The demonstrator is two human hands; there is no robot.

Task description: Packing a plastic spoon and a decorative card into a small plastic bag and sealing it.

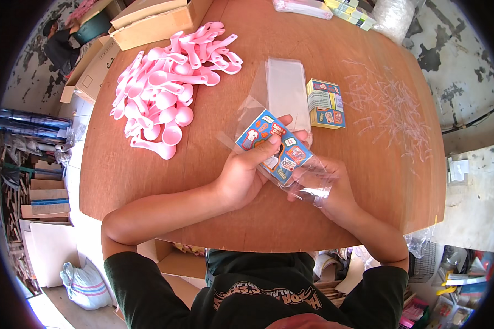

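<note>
Above the table's near half, a blue printed card (pixel 287 164) lies tilted in or against a clear plastic bag (pixel 319 183). My left hand (pixel 240 174) is closed on the card, thumb across its front and fingers behind. The lower right end of the bag is in my right hand (pixel 335 189), whose fingers are partly hidden by the film. Just beyond my hands lies a stack of clear plastic bags (pixel 286 88). To its right sits a banded stack of similar blue cards (pixel 328 112).
Pink measuring scoops (pixel 167 90) are heaped on the left of the brown table (pixel 203 164). Thin plastic strips (pixel 387 101) are scattered at right. A cardboard box (pixel 153 24) stands at the far left edge. Another person (pixel 60 46) is in the far left background.
</note>
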